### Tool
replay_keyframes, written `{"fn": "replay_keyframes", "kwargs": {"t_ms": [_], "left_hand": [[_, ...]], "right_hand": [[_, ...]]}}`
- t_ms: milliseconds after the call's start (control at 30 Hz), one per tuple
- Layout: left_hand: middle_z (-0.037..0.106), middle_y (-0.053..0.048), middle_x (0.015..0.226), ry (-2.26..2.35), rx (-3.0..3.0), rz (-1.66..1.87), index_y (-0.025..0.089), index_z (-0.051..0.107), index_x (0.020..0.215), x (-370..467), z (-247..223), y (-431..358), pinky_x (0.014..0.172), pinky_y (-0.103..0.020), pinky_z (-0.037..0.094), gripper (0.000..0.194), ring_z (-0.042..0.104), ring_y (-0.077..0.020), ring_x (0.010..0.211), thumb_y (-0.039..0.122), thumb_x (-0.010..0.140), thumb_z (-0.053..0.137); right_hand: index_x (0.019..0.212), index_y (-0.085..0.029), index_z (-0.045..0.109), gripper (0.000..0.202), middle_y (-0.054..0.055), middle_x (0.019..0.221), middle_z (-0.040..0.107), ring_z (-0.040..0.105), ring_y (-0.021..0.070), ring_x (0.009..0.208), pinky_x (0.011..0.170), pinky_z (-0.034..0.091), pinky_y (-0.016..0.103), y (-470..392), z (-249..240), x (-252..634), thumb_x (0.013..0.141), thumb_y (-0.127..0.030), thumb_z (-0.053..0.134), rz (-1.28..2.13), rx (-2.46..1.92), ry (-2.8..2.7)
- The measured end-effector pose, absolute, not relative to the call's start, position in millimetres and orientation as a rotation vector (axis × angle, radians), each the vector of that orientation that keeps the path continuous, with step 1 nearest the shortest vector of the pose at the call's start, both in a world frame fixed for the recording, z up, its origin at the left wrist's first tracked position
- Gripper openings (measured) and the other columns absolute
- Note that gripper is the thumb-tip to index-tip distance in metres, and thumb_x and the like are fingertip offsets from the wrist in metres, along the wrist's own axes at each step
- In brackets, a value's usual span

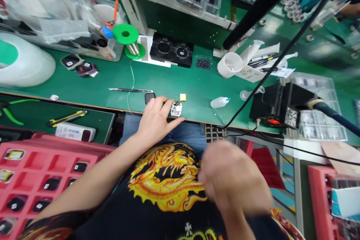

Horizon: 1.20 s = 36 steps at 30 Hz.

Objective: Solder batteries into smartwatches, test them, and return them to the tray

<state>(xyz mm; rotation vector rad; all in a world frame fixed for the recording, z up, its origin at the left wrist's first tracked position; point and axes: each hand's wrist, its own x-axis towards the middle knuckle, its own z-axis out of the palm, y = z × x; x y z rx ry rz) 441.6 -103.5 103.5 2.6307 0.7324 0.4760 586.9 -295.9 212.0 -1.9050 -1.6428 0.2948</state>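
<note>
At the bench's front edge, my left hand (156,118) rests with thumb and fingers spread. Between its index finger and thumb lies a small smartwatch body with bare white circuitry (176,110); whether the fingers touch it is unclear. Just behind that body is a small yellow battery (182,97). A dark square watch screen (149,98) lies by the knuckles, partly covered by the fingers. Tweezers (131,90) are on the green mat behind it. My right hand (236,178) is raised in front of the shirt, smeared by motion, so its fingers cannot be made out.
A green solder spool (125,34) stands at the back left, its wire trailing forward. To the right are a small bottle (219,102), a white cup (230,64) and a black box (270,107) with cables. A pink tray (33,161) of watch parts sits lower left.
</note>
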Motion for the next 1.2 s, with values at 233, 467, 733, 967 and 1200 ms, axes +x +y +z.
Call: {"fn": "replay_keyframes", "kwargs": {"t_ms": [233, 467, 733, 967, 1200], "left_hand": [[0.061, -0.020, 0.126, 0.732, 2.678, 0.404, 0.017, 0.063, 0.143, 446, 111, -104, 0.097, -0.056, 0.055, 0.056, 0.058, -0.0391, 0.113, 0.052, 0.101, 0.071], [0.062, -0.017, 0.119, 0.721, 2.606, 0.413, 0.016, 0.066, 0.140, 445, 113, -99, 0.102, -0.056, 0.055, 0.044, 0.059, -0.0371, 0.112, 0.036, 0.100, 0.066], [0.066, -0.012, 0.111, 0.709, 2.548, 0.402, 0.018, 0.073, 0.129, 446, 122, -89, 0.100, -0.049, 0.058, 0.036, 0.066, -0.0318, 0.105, 0.025, 0.094, 0.068], [0.067, -0.008, 0.117, 0.557, 2.320, 0.399, 0.024, 0.072, 0.136, 432, 141, -81, 0.084, -0.038, 0.061, 0.042, 0.068, -0.0212, 0.093, 0.021, 0.093, 0.068], [0.076, -0.003, 0.119, 0.452, 2.108, 0.308, 0.025, 0.073, 0.135, 425, 148, -90, 0.080, -0.030, 0.057, 0.048, 0.069, -0.0143, 0.086, 0.011, 0.089, 0.070]], "right_hand": [[0.148, -0.024, 0.067, 0.048, 0.016, 0.131, 0.067, 0.064, 0.0284, 0.120, 0.105, 0.058, 0.048, -191, 129, 626, 0.108, -0.015, 0.042, 0.230, -1.884, -1.572], [0.134, -0.016, 0.074, 0.035, 0.017, 0.123, 0.064, 0.057, 0.0289, 0.110, 0.100, 0.052, 0.046, -189, 114, 639, 0.110, -0.021, 0.049, 0.312, -1.996, -1.792], [0.115, -0.019, 0.077, 0.027, 0.011, 0.114, 0.066, 0.061, 0.0260, 0.108, 0.096, 0.050, 0.040, -198, 108, 650, 0.106, -0.043, 0.069, 0.342, -1.877, -1.728], [0.112, -0.023, 0.077, 0.031, 0.006, 0.105, 0.075, 0.069, 0.0202, 0.098, 0.090, 0.054, 0.036, -215, 116, 646, 0.105, -0.052, 0.069, 0.414, -1.542, -1.690], [0.109, -0.021, 0.077, 0.032, 0.006, 0.104, 0.074, 0.065, 0.0187, 0.093, 0.084, 0.053, 0.034, -220, 129, 633, 0.108, -0.051, 0.065, 0.194, -1.400, -1.862]]}}
